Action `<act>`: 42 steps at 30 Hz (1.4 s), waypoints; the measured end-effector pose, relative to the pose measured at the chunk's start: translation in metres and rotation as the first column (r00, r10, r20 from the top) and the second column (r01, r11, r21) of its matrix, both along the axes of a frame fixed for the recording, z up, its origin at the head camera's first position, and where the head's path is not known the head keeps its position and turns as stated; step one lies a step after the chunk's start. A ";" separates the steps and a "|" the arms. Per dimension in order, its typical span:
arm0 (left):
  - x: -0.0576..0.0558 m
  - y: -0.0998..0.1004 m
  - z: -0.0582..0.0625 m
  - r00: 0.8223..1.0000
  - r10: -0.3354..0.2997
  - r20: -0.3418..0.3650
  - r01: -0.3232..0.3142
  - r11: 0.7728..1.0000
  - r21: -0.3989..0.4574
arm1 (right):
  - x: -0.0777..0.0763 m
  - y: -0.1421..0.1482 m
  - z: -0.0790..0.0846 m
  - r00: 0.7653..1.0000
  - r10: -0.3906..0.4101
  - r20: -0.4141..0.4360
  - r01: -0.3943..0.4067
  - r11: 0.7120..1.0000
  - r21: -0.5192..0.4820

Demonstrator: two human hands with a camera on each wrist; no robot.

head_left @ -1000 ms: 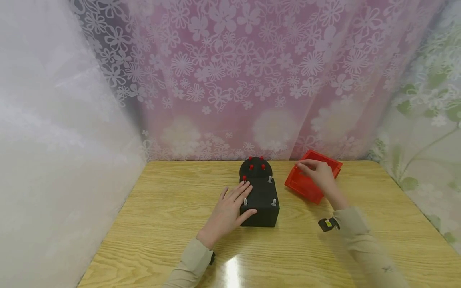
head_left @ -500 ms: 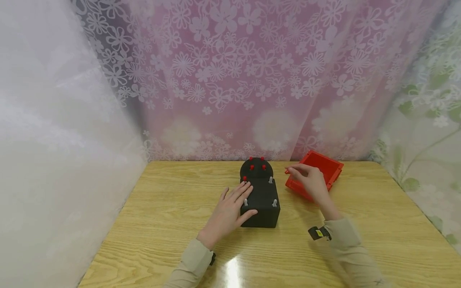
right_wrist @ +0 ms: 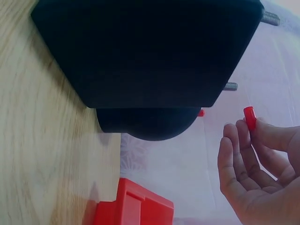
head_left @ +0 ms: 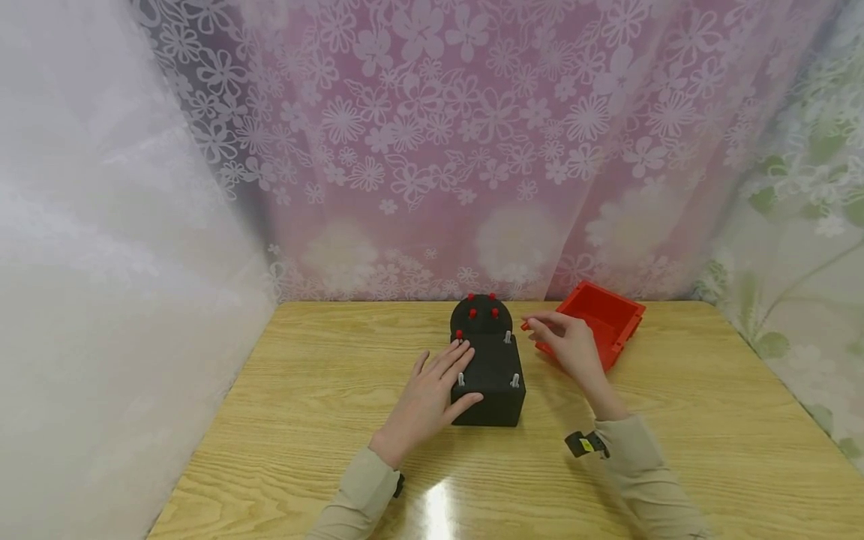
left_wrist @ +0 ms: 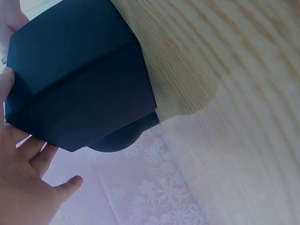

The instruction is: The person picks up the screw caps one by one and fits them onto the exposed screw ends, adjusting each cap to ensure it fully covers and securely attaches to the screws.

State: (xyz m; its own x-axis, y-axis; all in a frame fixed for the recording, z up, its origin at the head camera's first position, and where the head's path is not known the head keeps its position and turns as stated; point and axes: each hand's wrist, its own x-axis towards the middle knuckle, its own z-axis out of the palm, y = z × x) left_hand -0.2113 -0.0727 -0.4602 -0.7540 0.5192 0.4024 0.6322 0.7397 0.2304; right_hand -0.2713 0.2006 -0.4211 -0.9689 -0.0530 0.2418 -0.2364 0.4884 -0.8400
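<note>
A black box [head_left: 489, 405] stands on the table, with bare threaded metal studs [head_left: 515, 380] on top. A red cap [head_left: 459, 334] sits at its far left corner. My left hand [head_left: 421, 401] rests on the box's left side, fingers stretched over the top and thumb at the front edge. Beside the box, my right hand [head_left: 574, 349] pinches a small red cap [right_wrist: 250, 118] between thumb and fingertips. This cap is in the air, apart from the studs. Behind the box, a round black part [head_left: 481, 325] carries several red caps.
A red plastic bin [head_left: 626, 337] stands to the right of the box, partly behind my right hand. The wooden table [head_left: 324, 375] meets a pink flowered curtain [head_left: 418, 187] at the back. Pale sheets hang at both sides.
My right hand has moved left from over the red bin towards the box, the red cap now showing at its fingertips. My left hand and the box have stayed put.
</note>
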 end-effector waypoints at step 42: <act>0.000 -0.001 -0.002 1.000 -0.005 -0.016 0.005 1.000 0.007 | 0.006 -0.021 -0.011 0.980 0.014 -0.201 -0.002 0.998 0.061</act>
State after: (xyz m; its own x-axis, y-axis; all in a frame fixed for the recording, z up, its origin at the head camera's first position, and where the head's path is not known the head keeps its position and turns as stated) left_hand -0.2117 -0.0736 -0.4619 -0.7449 0.5201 0.4179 0.6396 0.7350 0.2252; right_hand -0.2652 0.1796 -0.4319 -0.9002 -0.0809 0.4278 -0.4016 0.5337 -0.7442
